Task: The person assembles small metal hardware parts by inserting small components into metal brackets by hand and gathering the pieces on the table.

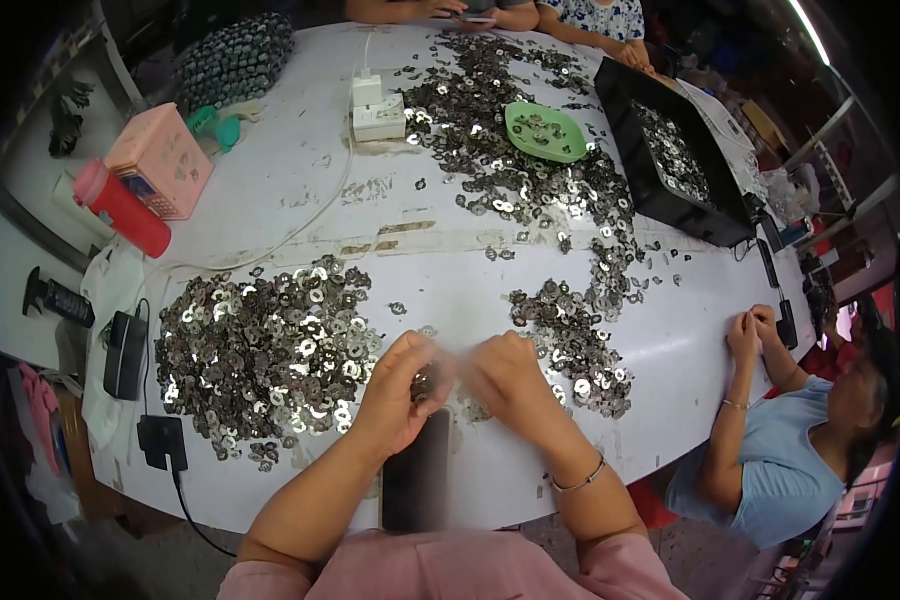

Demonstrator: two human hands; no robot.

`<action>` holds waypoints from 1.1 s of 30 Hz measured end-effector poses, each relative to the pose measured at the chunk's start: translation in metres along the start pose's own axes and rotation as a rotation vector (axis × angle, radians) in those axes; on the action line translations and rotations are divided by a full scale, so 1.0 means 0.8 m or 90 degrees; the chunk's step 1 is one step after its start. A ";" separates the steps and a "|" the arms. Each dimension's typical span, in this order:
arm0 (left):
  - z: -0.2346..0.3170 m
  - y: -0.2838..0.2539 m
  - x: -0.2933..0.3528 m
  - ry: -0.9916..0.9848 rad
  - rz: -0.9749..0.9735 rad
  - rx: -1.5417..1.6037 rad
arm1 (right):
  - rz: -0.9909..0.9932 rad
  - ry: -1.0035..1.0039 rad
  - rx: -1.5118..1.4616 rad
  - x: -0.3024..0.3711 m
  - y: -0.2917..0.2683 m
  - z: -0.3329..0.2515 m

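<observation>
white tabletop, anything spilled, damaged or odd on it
Brown, ragged streaks mark the white tabletop near its middle, possibly wear or residue. A small silvery metal piece lies stray, just right of the large left heap of similar pieces.

Worn on the head above the near edge of the tabletop [300,150], the fisheye camera looks down and forward past the far edge, taking in both sides, near enough that the forearms [315,500] enter large from below.
</observation>
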State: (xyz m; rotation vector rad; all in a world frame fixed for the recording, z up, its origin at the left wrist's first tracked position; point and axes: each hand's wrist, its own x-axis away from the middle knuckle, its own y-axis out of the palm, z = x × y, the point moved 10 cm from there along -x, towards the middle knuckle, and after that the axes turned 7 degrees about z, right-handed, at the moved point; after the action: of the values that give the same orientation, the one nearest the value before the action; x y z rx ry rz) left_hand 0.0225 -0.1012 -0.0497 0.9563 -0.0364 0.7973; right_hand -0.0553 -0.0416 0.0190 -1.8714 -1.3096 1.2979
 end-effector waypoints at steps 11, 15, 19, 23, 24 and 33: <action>-0.020 0.025 0.013 -0.101 0.028 -0.003 | 0.136 0.420 -1.013 0.020 0.025 0.063; -0.021 0.022 0.010 -0.084 0.006 -0.077 | 0.122 0.424 -1.034 0.020 0.032 0.060; -0.019 0.014 0.009 -0.072 0.043 -0.073 | 0.119 0.424 -1.005 0.022 0.034 0.059; -0.022 0.017 0.008 -0.103 -0.017 0.088 | 0.131 0.417 -0.975 0.017 0.024 0.055; -0.022 0.012 0.007 -0.101 -0.018 0.090 | 0.129 0.415 -0.973 0.016 0.023 0.054; 0.015 0.004 -0.006 -0.080 -0.077 0.255 | 0.051 0.345 -0.376 0.005 -0.017 0.062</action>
State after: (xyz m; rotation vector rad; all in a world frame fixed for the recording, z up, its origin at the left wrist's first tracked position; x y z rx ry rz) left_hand 0.0206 -0.1119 -0.0425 1.3746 0.0751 0.6427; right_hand -0.1056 -0.0381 0.0075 -2.4552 -1.4032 0.3726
